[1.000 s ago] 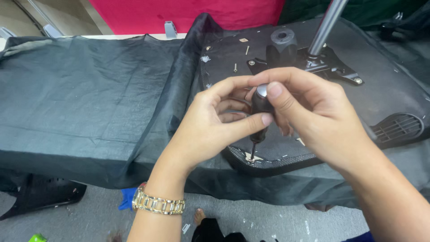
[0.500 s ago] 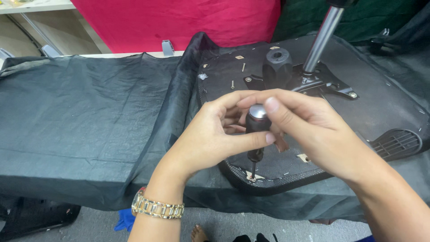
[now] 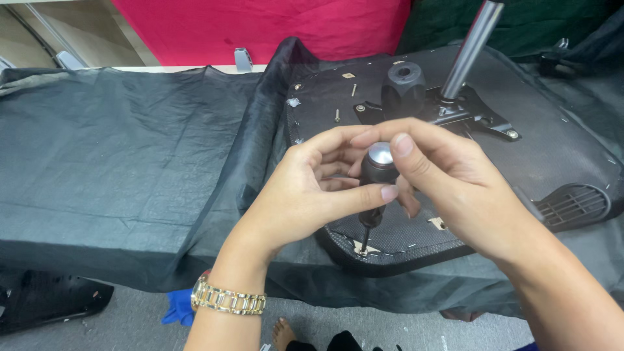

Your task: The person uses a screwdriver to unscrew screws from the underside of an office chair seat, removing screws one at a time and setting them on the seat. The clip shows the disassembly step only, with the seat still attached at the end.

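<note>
Both hands wrapped round a short black screwdriver [image 3: 376, 188] with a silver cap: left hand [image 3: 312, 195] pinching the handle between thumb and fingers, right hand [image 3: 448, 188] closed over it with the thumb on the cap. Standing upright, tip down on a screw [image 3: 364, 249] at the near edge of an upturned black chair seat [image 3: 552, 156]. Lying on dark cloth [image 3: 117, 156], metal post [image 3: 469, 49] sticking up behind
</note>
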